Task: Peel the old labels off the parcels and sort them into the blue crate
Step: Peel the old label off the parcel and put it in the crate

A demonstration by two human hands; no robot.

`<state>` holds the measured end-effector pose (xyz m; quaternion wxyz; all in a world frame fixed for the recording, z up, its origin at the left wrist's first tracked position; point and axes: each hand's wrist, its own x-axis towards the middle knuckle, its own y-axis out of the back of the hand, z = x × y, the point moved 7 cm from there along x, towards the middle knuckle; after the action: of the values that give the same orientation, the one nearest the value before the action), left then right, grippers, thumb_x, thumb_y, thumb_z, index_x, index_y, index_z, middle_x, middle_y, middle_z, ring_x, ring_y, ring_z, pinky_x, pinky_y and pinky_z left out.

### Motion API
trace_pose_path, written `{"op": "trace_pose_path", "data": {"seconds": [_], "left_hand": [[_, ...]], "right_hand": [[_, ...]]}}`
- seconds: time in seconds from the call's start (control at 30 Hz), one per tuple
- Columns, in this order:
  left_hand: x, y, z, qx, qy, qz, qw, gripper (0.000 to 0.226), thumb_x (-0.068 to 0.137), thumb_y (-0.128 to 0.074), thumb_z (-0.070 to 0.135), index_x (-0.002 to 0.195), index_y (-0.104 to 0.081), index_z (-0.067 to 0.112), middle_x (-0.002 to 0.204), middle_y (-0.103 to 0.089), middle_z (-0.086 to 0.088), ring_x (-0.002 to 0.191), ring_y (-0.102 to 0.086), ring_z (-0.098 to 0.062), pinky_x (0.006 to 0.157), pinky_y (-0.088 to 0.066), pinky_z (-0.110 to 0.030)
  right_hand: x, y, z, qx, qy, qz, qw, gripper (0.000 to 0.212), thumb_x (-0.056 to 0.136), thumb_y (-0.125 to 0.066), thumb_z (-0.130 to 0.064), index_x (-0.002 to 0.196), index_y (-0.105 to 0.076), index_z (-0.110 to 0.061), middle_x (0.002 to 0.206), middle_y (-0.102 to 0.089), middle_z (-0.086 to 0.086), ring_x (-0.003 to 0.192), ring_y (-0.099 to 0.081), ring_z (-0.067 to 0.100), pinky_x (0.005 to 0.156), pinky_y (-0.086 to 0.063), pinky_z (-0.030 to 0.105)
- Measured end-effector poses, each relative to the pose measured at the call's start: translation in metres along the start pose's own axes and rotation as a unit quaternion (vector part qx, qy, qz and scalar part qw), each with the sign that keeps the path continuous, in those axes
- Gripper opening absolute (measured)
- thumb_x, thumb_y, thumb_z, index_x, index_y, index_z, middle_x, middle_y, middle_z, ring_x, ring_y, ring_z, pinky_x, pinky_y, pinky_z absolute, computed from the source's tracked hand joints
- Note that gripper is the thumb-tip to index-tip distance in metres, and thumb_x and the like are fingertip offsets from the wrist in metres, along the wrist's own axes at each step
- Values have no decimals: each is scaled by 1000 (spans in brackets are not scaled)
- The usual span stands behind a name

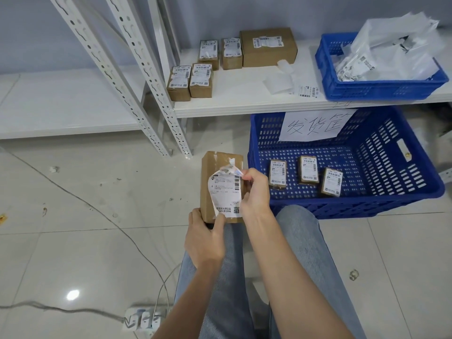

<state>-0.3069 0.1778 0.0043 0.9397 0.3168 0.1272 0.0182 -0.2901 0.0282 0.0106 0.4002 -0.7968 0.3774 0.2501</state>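
A brown cardboard parcel (210,167) stands upright over my lap. My left hand (204,237) grips its bottom end, thumb lying on the front face. A white shipping label (225,195) is partly lifted from the parcel, its top edge curled away. My right hand (254,192) pinches that curled top edge. To the right on the floor sits the large blue crate (396,162), with a handwritten paper sign on its back wall and three small labelled parcels (308,170) lying inside.
On the white shelf (244,104) stand several labelled brown boxes (203,79) and one larger box (269,47). A smaller blue crate (381,89) at the right holds white bags and peeled labels. Metal shelf posts (156,94) rise at left. A power strip (144,319) and cables lie on the tiled floor.
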Motion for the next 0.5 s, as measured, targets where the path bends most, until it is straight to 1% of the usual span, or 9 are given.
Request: {"op": "trace_pose_path", "data": {"seconds": [0.07,0.1,0.17,0.23,0.27,0.33,0.37,0.4,0.5], "left_hand": [[0,1,0,-6,9,4,1000,55,63,-36,64,91,-52,20,85,-64,5,72,-57,-8,61,-33,-17],[0,1,0,-5,9,5,1000,57,62,-35,66,91,-52,20,85,-63,5,73,-57,-8,61,-33,-17],[0,0,2,2,5,3,1000,61,60,-34,68,93,-52,20,86,-62,6,74,-57,-7,61,-32,-16],[-1,-2,3,14,-2,-1,1000,60,63,-37,68,95,-53,20,88,-62,7,74,-57,-6,60,-31,-15],[-1,-2,4,17,-2,-1,1000,59,64,-38,68,95,-53,20,88,-63,7,75,-57,-7,60,-32,-16],[-3,-3,5,15,1,-1,1000,60,63,-38,68,95,-53,19,87,-63,6,75,-58,-9,60,-33,-17],[-4,-4,6,16,1,-4,1000,62,62,-38,68,95,-53,18,88,-63,6,75,-58,-9,60,-33,-17],[-5,-5,7,21,-1,-9,1000,61,62,-39,68,95,-53,18,88,-62,6,75,-58,-9,60,-34,-17],[-8,-8,9,37,-5,-22,999,52,68,-50,65,96,-51,21,91,-63,7,78,-59,-11,65,-38,-25]], "right_hand": [[2,-5,-3,-45,54,4,998,18,80,-54,-3,71,-65,-13,80,-67,5,69,-63,18,64,-49,31],[2,-6,-5,-85,85,13,993,21,80,-57,-3,73,-70,-18,93,-68,7,78,-65,20,66,-50,31],[0,-7,-10,-153,133,22,979,30,81,-60,-1,78,-72,-29,114,-59,6,91,-65,19,64,-51,25],[-4,-6,-15,-182,159,9,970,37,84,-58,4,95,-70,-29,115,-48,-2,94,-61,12,63,-53,19],[-4,-6,-17,-197,173,3,965,44,84,-58,6,107,-68,-29,114,-45,-3,97,-60,12,67,-55,20],[-1,-5,-20,-216,190,0,958,65,82,-58,9,131,-55,-33,116,-45,-1,103,-60,15,76,-57,26],[1,-4,-21,-225,190,3,956,69,82,-59,9,136,-49,-33,118,-45,1,105,-59,15,76,-56,25],[2,-4,-22,-240,191,10,952,64,83,-59,8,133,-49,-30,121,-45,3,104,-59,13,75,-55,22],[0,-2,-29,-283,224,42,932,28,86,-61,0,103,-58,-21,123,-45,6,94,-57,4,69,-48,9]]}}
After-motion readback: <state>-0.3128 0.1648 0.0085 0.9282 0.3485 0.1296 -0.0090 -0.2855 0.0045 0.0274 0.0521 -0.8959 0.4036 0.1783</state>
